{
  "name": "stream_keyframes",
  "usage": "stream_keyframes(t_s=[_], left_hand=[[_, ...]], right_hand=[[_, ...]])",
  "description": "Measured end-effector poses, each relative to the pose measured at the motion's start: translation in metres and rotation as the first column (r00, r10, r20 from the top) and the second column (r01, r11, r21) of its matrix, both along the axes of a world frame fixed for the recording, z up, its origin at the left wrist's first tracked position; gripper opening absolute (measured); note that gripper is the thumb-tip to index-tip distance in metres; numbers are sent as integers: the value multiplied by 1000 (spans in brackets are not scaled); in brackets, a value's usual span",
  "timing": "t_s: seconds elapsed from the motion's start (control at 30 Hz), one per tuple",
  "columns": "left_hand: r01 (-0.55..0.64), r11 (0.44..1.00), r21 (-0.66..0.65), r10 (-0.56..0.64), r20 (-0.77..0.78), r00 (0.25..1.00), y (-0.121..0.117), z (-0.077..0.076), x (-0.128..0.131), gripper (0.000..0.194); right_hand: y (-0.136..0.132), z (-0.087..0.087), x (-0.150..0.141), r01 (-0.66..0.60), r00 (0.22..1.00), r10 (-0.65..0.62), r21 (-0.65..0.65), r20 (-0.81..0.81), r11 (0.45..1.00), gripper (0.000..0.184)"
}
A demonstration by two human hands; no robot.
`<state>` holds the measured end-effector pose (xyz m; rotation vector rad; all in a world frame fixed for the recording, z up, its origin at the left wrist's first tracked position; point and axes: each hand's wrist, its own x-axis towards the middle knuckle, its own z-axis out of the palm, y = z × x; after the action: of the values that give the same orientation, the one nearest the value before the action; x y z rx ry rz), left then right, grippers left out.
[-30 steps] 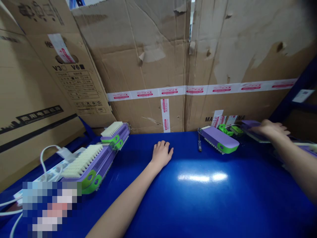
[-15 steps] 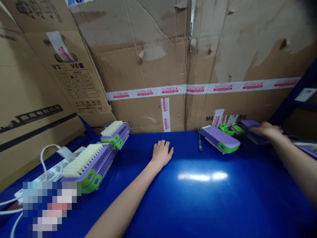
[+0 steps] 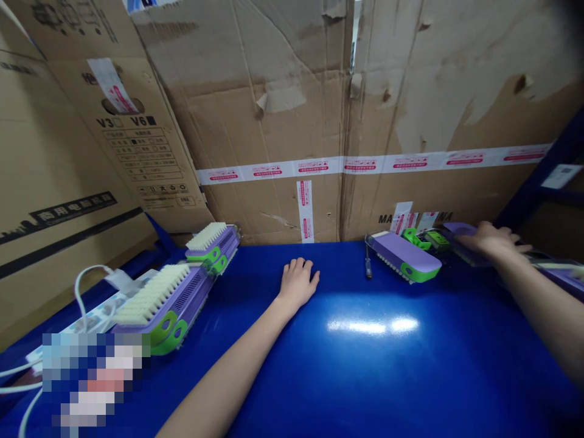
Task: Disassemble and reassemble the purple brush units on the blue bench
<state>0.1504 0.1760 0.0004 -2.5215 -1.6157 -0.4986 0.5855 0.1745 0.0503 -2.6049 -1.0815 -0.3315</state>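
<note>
My left hand (image 3: 298, 283) rests palm down on the blue tabletop, its fingers slightly spread and nothing held. My right hand (image 3: 495, 240) is at the far right among purple and green brush parts, its fingers apart. Its thumb side overlaps a purple brush part (image 3: 458, 231); whether they touch is unclear, and what lies under the palm is hidden. Just left of that stand green plastic pieces (image 3: 417, 238) and a purple brush body with a green end (image 3: 406, 252). A small screwdriver (image 3: 368, 264) with a clear handle lies beside that body.
Purple and green brushes with cream bristles (image 3: 152, 295) line the left side, near a white power strip (image 3: 86, 322) with cables. Cardboard panels (image 3: 274, 121) wall the back and left. Another brush part (image 3: 563, 274) sits at the right edge. The blue tabletop (image 3: 365, 377) fills the foreground.
My right hand has shifted very slightly, and its fingers look a bit more spread over the parts. The left hand has not moved.
</note>
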Motion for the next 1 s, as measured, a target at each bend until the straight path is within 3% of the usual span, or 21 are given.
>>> stream_keyframes(t_s=[0.07,0.17,0.3,0.4,0.57,0.77,1.0], left_hand=[[2,1000,-6,-2,-2,1000,0,1,0,31],[1,1000,-20,-2,-10,1000,-1,2,0,32],[-9,1000,-29,8,-16,1000,-2,3,0,32],[-9,1000,-23,9,-13,1000,-2,3,0,32],[-2,1000,-26,2,-4,1000,-1,2,0,32],[-3,1000,-14,3,-7,1000,-1,2,0,33],[-3,1000,-10,3,-12,1000,-1,2,0,34]], right_hand=[[-5,8,-24,12,997,-11,9,-81,1000,71],[-8,12,-65,-175,984,176,45,-34,984,64],[-8,1,-115,-513,858,514,64,3,856,57],[-9,-11,-141,-611,788,611,-35,74,791,49],[-16,-17,-154,-606,760,623,-144,184,782,42],[-28,-16,-164,-416,857,450,-177,251,892,45],[-30,-16,-167,-415,857,435,-131,277,900,46]])
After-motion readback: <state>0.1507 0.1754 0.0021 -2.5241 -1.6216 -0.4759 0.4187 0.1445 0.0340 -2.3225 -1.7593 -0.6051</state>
